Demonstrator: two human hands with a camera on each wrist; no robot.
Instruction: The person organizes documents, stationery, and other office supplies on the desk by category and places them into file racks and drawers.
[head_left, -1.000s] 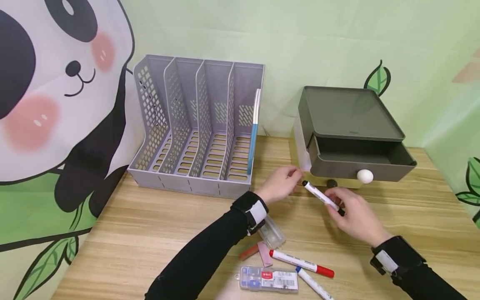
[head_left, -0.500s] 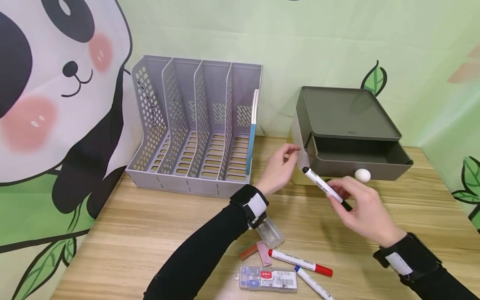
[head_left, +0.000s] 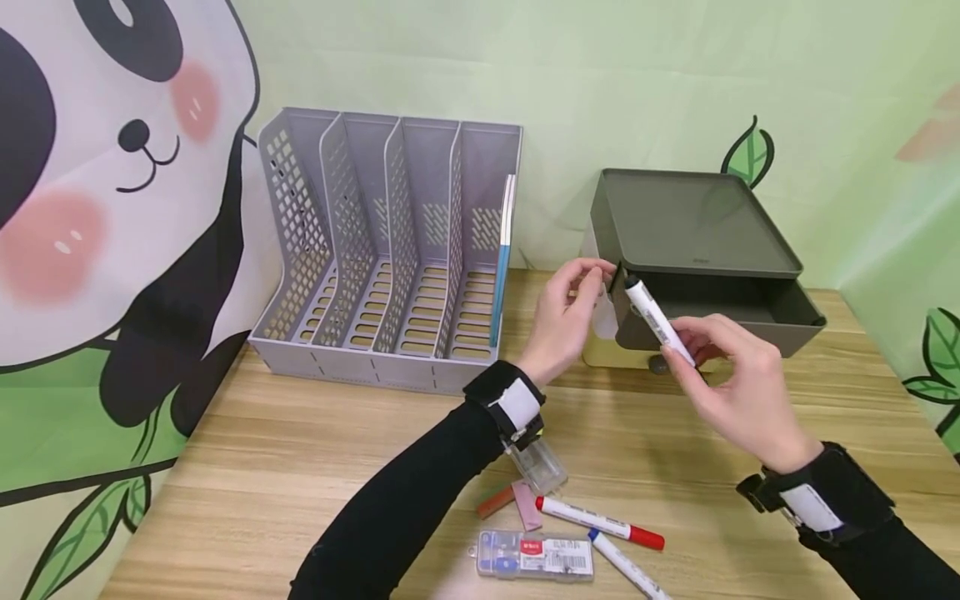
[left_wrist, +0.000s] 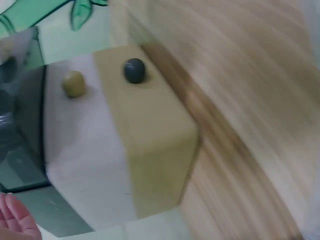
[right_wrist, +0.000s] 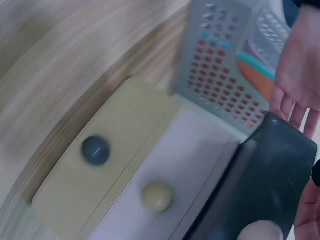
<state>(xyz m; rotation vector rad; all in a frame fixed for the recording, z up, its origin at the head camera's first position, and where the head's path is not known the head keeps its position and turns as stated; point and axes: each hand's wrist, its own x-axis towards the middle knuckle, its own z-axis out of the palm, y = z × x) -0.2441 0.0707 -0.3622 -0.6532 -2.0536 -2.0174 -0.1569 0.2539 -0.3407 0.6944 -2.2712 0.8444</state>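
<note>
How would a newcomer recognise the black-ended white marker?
A dark grey plastic drawer box stands at right, its drawer open. In front, the right hand holds the black-ended white marker. Its neighbours, the red-ended white marker and blue-ended white marker, lie on the wooden table instead.

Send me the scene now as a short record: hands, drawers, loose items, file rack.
Top drawer: pulled out
Lower drawers: white drawer and yellow drawer, both closed
Right hand: holds black-ended marker
Left hand: beside top drawer's left corner; contact unclear
On table: red marker, blue marker, labelled plastic case, clear box, pink strip
Grey file rack: blue-and-white booklet, rightmost compartment
</note>
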